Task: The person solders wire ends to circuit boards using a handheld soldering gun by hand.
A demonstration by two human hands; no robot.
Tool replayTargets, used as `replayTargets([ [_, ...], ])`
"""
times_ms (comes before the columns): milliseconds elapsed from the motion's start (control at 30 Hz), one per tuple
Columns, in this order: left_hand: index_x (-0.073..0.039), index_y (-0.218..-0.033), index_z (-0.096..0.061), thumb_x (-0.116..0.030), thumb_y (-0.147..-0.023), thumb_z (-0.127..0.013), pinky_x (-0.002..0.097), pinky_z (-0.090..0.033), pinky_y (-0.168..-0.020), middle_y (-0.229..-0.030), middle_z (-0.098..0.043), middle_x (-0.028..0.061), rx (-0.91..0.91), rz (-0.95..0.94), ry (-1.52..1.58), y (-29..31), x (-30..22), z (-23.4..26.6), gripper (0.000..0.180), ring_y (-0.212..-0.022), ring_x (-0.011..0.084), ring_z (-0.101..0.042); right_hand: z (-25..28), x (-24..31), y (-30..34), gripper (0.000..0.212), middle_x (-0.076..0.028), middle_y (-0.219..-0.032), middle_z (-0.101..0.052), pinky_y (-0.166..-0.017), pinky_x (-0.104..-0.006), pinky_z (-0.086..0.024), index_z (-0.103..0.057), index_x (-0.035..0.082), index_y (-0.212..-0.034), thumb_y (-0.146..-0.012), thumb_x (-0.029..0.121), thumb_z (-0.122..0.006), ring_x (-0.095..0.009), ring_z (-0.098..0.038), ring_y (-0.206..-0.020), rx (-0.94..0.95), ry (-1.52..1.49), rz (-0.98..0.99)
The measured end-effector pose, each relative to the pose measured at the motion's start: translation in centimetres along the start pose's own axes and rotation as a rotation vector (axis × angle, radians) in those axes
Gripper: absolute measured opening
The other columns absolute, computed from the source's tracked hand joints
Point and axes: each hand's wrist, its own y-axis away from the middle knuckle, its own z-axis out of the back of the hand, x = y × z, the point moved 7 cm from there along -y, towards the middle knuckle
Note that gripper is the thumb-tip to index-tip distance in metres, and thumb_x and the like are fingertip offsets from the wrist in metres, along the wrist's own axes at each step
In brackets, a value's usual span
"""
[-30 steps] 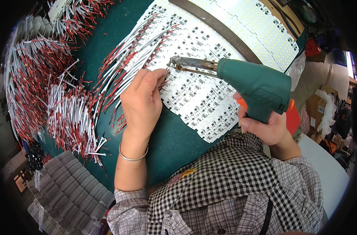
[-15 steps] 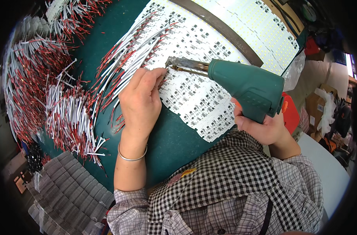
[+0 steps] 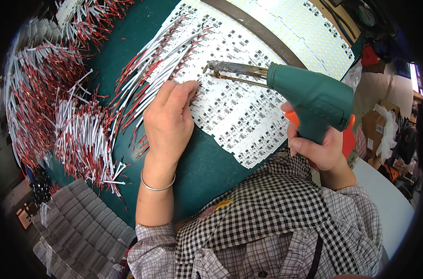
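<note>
My right hand (image 3: pixel 323 149) grips a green soldering gun (image 3: pixel 313 95) with an orange trigger. Its long metal tip points left, a little above the white circuit boards (image 3: pixel 248 125) and apart from my left fingers. Over the boards' left edge, my left hand (image 3: pixel 169 109) pinches a thin wire, mostly hidden behind the fingers. Several white cables (image 3: pixel 167 65) with red and black ends lie side by side across the boards, running down-left past that hand.
A dark curved bar (image 3: pixel 262 28) lies across the boards. Beyond it are panels with yellow dots (image 3: pixel 309 35). Thick bundles of red and white wires (image 3: pixel 39 97) cover the left of the green table (image 3: pixel 204 160). Grey ribbed strips (image 3: pixel 83 221) lie at lower left.
The soldering gun has moved right, its tip drawing away from my left fingertips. My left hand stays almost in place, still pinched.
</note>
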Motion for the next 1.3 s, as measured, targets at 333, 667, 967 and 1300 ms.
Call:
replayTargets([
  [333,-0.006,-0.091,-0.065,0.006,-0.075,-0.065,0.0323,-0.048,-0.055,-0.074,-0.056,0.0081,-0.017,-0.012,-0.022,0.1,0.0,-0.1,0.020,-0.060,0.0249,-0.058,-0.9,-0.3,-0.5,0.032,-0.003,-0.085,-0.062,-0.069,-0.0257,-0.050,-0.056,-0.001,-0.105,-0.075,-0.008,-0.066,-0.010,-0.059,-0.076,0.014,0.040,-0.038],
  [667,-0.005,-0.090,-0.066,0.008,-0.075,-0.065,0.0316,-0.048,-0.055,-0.074,-0.057,0.0080,-0.033,-0.018,-0.002,0.2,0.0,-0.1,0.020,-0.060,0.0239,-0.058,-1.0,0.2,-0.4,0.031,-0.004,-0.084,-0.062,-0.064,-0.0248,-0.050,-0.056,-0.002,-0.105,-0.076,-0.007,-0.065,-0.010,-0.059,-0.072,0.057,0.108,0.088],
  [967,-0.006,-0.091,-0.066,0.008,-0.074,-0.065,0.0316,-0.048,-0.055,-0.074,-0.057,0.0079,-0.044,-0.034,0.000,0.3,0.1,-0.1,0.022,-0.060,0.0237,-0.058,-0.7,0.0,-0.3,0.048,-0.007,-0.087,-0.061,-0.058,-0.0234,-0.047,-0.048,-0.005,-0.127,-0.080,-0.006,-0.061,-0.009,-0.056,-0.067,0.033,-0.046,0.014],
  [1300,-0.007,-0.093,-0.066,0.009,-0.071,-0.064,0.0321,-0.048,-0.055,-0.074,-0.058,0.0075,-0.030,-0.007,-0.007,0.2,0.5,0.1,0.027,-0.062,0.0232,-0.059,0.3,1.1,0.1,0.054,-0.021,-0.117,-0.056,-0.052,-0.0253,-0.051,-0.043,-0.007,-0.127,-0.076,-0.006,-0.062,-0.015,-0.059,-0.068,-0.035,-0.065,0.098],
])
